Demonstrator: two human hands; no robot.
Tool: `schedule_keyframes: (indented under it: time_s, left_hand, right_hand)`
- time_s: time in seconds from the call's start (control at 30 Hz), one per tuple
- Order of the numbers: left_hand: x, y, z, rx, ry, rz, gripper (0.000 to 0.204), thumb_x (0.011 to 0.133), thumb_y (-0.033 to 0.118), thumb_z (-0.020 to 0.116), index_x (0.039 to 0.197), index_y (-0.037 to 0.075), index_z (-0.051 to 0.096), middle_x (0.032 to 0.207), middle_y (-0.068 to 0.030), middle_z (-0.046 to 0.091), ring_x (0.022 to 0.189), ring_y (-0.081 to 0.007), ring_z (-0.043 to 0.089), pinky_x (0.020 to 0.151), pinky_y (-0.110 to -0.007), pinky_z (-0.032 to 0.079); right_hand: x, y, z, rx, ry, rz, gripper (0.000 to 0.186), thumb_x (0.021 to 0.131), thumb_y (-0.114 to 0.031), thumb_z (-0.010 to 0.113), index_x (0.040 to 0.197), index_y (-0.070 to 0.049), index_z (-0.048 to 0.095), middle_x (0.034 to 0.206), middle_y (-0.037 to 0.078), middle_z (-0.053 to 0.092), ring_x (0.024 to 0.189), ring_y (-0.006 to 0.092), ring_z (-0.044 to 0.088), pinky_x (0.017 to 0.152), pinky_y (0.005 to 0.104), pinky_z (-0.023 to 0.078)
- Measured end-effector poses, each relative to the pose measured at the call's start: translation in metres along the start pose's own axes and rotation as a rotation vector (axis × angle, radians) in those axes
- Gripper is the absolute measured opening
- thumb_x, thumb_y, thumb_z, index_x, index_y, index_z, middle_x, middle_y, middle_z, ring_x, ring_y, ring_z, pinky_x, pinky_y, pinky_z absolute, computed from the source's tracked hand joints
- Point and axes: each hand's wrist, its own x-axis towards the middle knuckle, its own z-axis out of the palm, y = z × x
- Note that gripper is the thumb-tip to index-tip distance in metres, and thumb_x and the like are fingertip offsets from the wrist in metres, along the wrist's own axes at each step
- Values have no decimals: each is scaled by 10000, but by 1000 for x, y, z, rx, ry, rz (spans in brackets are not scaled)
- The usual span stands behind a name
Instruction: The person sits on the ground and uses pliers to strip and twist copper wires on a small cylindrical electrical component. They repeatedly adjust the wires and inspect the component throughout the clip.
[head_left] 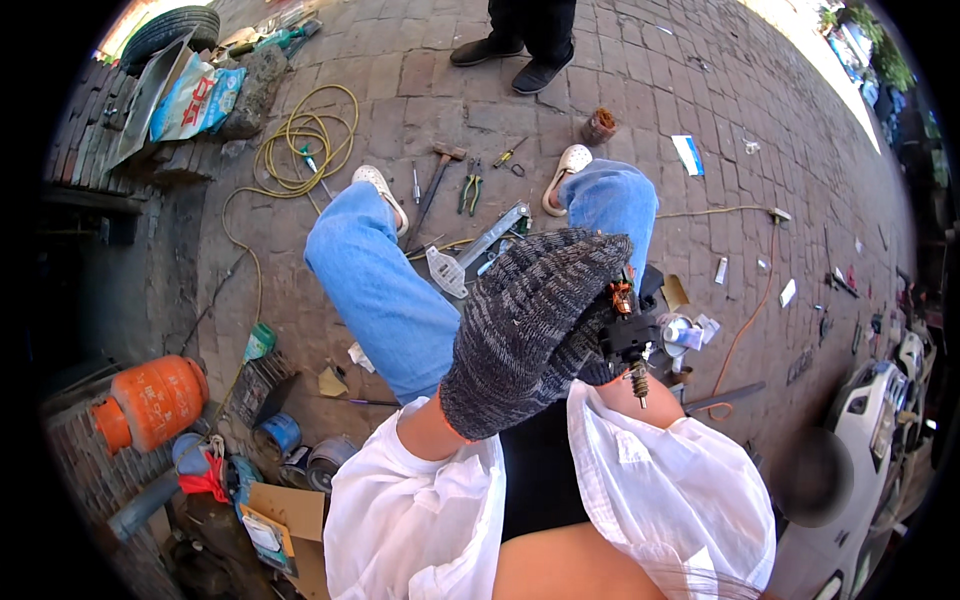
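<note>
My left hand, in a grey knit glove, is raised close to the camera with its back toward me. Its fingers curl over a small black mechanical part that has an orange wire end on top and a coil spring hanging below. My right hand, also gloved, is mostly hidden behind the left one. It reaches the same part from below, and only a sliver of its glove and the bare wrist show. Both hands are over my lap, above my knees in blue jeans.
On the brick paving lie a hammer, pliers, a metal bracket and a coiled yellow hose. An orange gas cylinder lies at left, a scooter stands at right. Another person's shoes are at the top.
</note>
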Motion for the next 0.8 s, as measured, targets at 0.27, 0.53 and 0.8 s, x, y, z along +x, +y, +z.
schedule_keyframes:
  time_s: [0.27,0.53,0.8]
  left_hand:
    - [1,-3,-7,-235,80,-130,316,691,4,654,1001,-10,592,999,-126,610,893,-223,593,808,-327,455]
    - [-5,-6,-3,-393,139,-340,341,673,-7,691,999,-8,590,955,-103,625,860,-181,604,784,-289,474]
    - [-14,-6,-1,-570,305,-464,367,653,63,745,982,-5,597,928,-90,627,816,-164,602,733,-276,475]
  right_hand:
    - [-10,1,95,-83,-170,62,404,891,-365,461,1144,-49,470,617,11,514,520,96,465,489,216,370]
    - [-11,3,114,-345,-17,-53,229,876,-235,523,993,-39,498,535,-30,396,416,39,326,377,181,245]
    - [-13,2,116,-492,-2,-76,287,837,-217,581,1026,-15,504,582,-3,458,416,37,352,361,167,238]
